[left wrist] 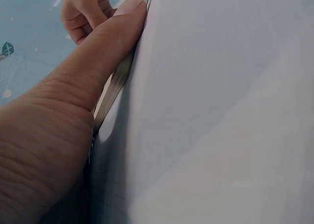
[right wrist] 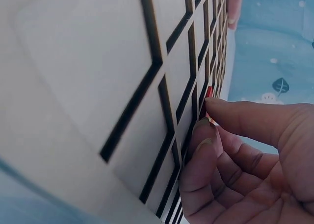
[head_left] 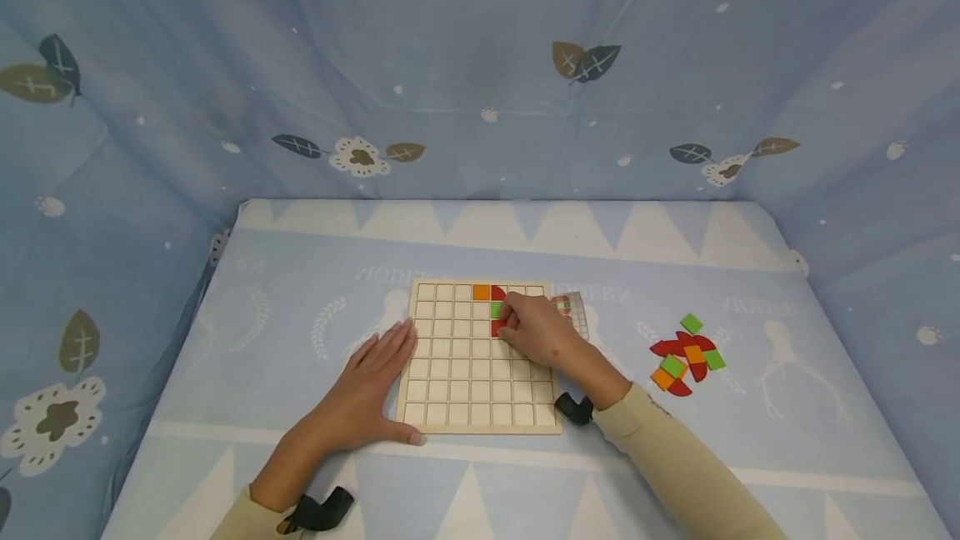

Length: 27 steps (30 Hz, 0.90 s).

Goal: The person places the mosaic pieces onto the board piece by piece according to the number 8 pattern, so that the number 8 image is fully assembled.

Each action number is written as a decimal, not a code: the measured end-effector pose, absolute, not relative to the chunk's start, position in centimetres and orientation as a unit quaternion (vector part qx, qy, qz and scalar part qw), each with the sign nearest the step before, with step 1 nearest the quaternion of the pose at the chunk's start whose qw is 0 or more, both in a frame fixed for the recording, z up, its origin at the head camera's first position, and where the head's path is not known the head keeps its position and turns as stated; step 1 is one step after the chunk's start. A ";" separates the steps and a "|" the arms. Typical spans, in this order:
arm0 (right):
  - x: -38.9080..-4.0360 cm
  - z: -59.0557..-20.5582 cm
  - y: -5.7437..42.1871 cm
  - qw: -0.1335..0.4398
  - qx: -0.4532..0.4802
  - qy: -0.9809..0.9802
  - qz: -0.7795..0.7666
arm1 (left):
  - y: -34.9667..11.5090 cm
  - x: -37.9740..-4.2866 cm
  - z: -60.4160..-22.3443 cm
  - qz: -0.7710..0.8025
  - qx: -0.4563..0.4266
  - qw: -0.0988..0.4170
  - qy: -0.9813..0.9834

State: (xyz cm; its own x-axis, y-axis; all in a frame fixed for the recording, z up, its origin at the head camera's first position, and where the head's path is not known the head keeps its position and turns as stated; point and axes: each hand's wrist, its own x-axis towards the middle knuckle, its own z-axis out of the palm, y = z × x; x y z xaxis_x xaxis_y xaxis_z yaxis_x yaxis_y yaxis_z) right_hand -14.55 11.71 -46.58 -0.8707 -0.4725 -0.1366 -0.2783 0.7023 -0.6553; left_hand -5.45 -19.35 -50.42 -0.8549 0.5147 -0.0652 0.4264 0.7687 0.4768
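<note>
A wooden grid board (head_left: 450, 369) lies on the table. My left hand (head_left: 367, 398) rests along its left side, fingers spread and straight, with the thumb at the near edge; the left wrist view shows this thumb (left wrist: 105, 50) against the board's rim. Over the upper right squares, my right hand (head_left: 542, 330) pinches a red tile (head_left: 496, 328) with curled fingers. In the right wrist view a sliver of the red tile (right wrist: 209, 92) shows at the fingertips. Just above it on the board are a green tile (head_left: 496, 310), a rounded red tile (head_left: 498, 292) and an orange square tile (head_left: 482, 292).
Loose red, green and orange tiles (head_left: 696, 354) lie in a pile to the right of the board. A printed pattern card (head_left: 576, 313) lies partly behind the right hand. Black straps with mounts (head_left: 322, 510) sit at both wrists. Patterned blue curtain (head_left: 480, 90) surrounds the table.
</note>
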 end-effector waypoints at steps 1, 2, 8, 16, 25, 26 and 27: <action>-14.6 -46.6 11.7 0.150 -0.204 0.911 -0.327 | -19.3 -5.5 -50.4 0.229 0.251 0.097 0.936; -14.5 -46.6 11.7 0.149 -0.203 0.910 -0.329 | -19.4 -5.5 -50.4 0.229 0.251 0.097 0.936; -14.0 -46.4 12.4 0.128 -0.205 0.902 -0.358 | -19.4 -5.5 -50.5 0.230 0.253 0.092 0.935; -13.3 -45.6 15.1 0.086 -0.217 0.899 -0.371 | -19.4 -5.4 -50.8 0.235 0.267 0.065 0.932; -11.7 -43.9 19.9 0.047 -0.174 0.913 -0.366 | -19.4 -5.4 -50.7 0.237 0.267 0.064 0.932; -11.5 -43.7 20.5 0.042 -0.169 0.915 -0.364 | -19.4 -5.4 -50.6 0.237 0.265 0.067 0.932; -11.3 -43.5 21.1 0.038 -0.163 0.917 -0.362 | -19.4 -5.3 -50.6 0.236 0.263 0.069 0.933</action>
